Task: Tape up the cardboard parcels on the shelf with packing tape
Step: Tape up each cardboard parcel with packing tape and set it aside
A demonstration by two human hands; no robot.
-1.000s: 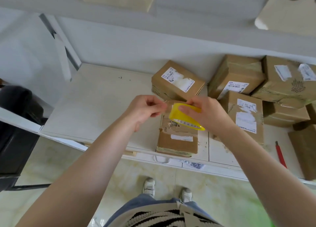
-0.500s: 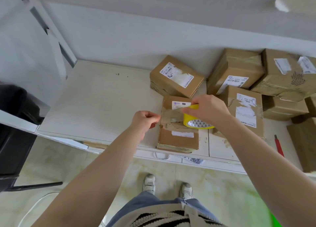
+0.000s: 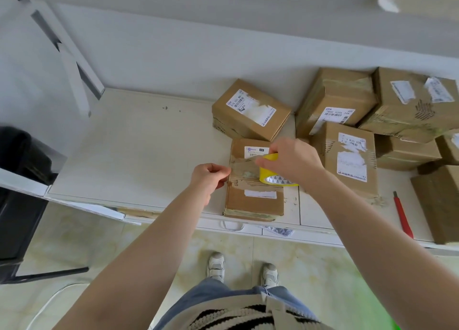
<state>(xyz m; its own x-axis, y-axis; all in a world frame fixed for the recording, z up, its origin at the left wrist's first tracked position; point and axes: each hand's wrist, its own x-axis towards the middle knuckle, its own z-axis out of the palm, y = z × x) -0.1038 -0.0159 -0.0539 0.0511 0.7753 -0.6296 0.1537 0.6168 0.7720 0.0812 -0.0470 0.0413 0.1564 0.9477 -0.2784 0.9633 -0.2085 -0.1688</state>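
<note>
A flat cardboard parcel [image 3: 253, 200] lies at the front edge of the white shelf [image 3: 139, 150]. My right hand [image 3: 293, 160] grips a yellow roll of packing tape [image 3: 269, 174] just above the parcel's top. A strip of clear tape [image 3: 242, 167] stretches from the roll leftwards across the parcel. My left hand [image 3: 211, 175] pinches the strip's free end at the parcel's left edge.
More cardboard parcels stand behind and to the right: one [image 3: 250, 109] just behind, one [image 3: 347, 155] right of my hand, several stacked [image 3: 409, 106] at the far right. A red cutter [image 3: 402, 215] lies on the shelf at right. A black bin [image 3: 17, 180] stands left.
Both hands have dropped from above the parcel onto it. The hands drew apart, pulling a strip of tape out from the roll across the parcel's top.
</note>
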